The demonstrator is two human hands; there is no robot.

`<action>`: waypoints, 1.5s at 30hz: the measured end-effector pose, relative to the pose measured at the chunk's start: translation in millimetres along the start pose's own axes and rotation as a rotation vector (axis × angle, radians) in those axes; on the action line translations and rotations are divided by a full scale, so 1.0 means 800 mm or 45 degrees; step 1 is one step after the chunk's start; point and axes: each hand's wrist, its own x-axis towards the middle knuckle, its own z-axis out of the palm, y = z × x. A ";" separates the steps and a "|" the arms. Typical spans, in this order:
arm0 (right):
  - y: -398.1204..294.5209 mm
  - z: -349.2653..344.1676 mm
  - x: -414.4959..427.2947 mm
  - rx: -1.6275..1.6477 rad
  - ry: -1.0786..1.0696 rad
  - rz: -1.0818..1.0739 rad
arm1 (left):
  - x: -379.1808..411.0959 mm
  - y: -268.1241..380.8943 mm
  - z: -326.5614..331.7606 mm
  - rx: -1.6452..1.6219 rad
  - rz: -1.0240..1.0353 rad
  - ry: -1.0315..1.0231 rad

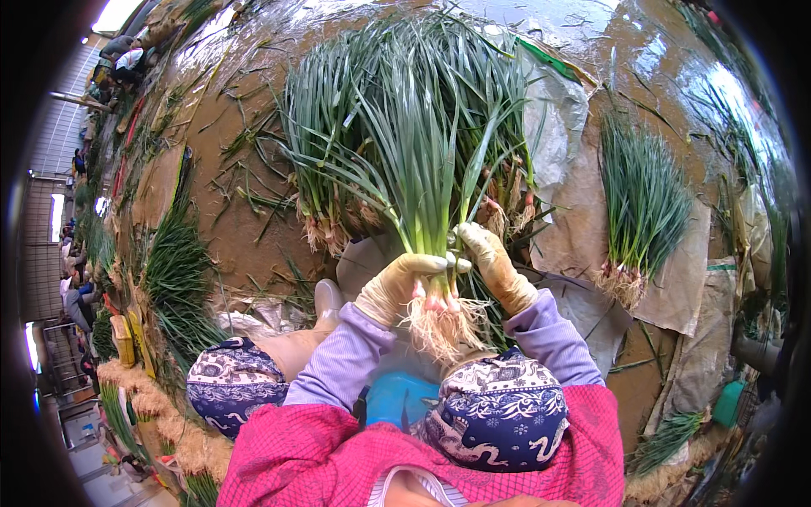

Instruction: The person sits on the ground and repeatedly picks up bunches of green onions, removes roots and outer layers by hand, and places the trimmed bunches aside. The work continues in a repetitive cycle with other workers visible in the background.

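Both hands wear pale, soiled gloves. My left hand (394, 279) is wrapped around a bunch of spring onions (427, 209), low on the stems. Pinkish bulbs and long whitish roots (443, 323) hang below my fingers, while green leaves fan out away from me. At the bunch's right edge, my right hand (497, 263) pinches a stalk (467, 193) between thumb and fingers, close to the left fingertips. Directly beyond lies a large heap of spring onions (329, 127), roots toward me, partly hidden by the held bunch.
A trimmed bunch (640, 203) lies on brown sheeting (678, 279) at right. More green stalks (174, 279) lie at left. Loose leaves litter the wet, muddy floor (222, 146). Below me is a blue plastic object (396, 396). Other people (127, 60) are at far left.
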 end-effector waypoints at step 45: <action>-0.024 -0.033 -0.033 -0.189 0.338 0.183 | 0.024 -0.001 0.021 -0.303 0.105 0.258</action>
